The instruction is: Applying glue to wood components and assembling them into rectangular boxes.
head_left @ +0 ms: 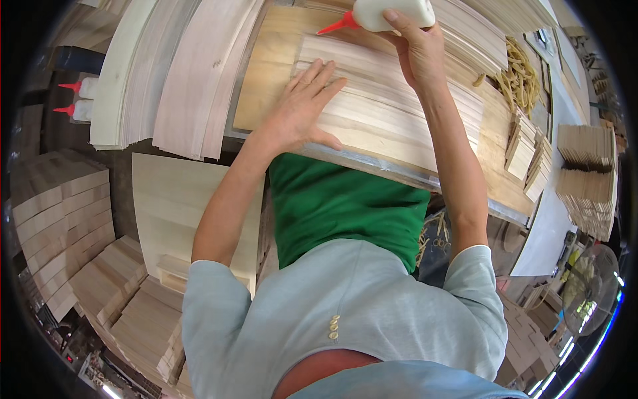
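The squeeze bottle (373, 14), white with a red nozzle (340, 24), is between twelve and one o'clock, in your right hand (420, 50). That hand's fingers are clamped on it, the thumb lying across the near side; the other fingertips are mostly hidden behind it. The nozzle points toward nine o'clock, dipping slightly, near the far left corner of the pale wooden strips (385, 123). You cannot tell from this view whether its tip touches anything.

Your left hand (300, 110) lies close to twelve o'clock, palm down over the left end of those strips. Its fingers are a little apart, with the thumb spread well away toward the near edge. The strips lie side by side on a yellowish board (271, 63).

At two o'clock is a heap of tan loops (522, 76), with small bundles of wood pieces (520, 145) just below. A standing fan (591, 286) is between three and four. Long pale planks (199, 76) lie toward eleven, two more red-tipped bottles (83, 100) at ten, and stacked wooden blocks (61, 219) at nine.
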Demonstrator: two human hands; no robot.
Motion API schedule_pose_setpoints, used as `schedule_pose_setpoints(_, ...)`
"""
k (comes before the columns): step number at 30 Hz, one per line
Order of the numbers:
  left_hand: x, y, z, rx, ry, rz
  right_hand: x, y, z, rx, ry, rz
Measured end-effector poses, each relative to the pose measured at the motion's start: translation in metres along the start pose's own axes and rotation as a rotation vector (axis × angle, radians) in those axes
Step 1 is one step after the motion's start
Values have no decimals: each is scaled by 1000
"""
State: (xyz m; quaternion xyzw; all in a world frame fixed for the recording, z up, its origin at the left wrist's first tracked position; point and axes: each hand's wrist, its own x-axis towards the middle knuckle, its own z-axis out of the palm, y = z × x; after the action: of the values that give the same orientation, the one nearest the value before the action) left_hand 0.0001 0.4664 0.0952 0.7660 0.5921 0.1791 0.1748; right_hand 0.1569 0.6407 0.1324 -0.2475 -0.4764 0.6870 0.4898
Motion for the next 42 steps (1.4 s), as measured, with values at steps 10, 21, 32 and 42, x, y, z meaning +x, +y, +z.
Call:
schedule_pose_setpoints(10,0,2,-4,-33,-13,-37,13,20,11,10,64,29)
schedule_pose_setpoints(21,0,3,-4,-48,-28,-47,12,19,16,-23,18,3)
schedule_pose_setpoints(32,1,6,-5,-56,-29,-73,10,20,20,-10,22,-14)
schedule_pose_setpoints(42,1,4,-5,-50,-26,-58,10,10,7,-234,20,-119)
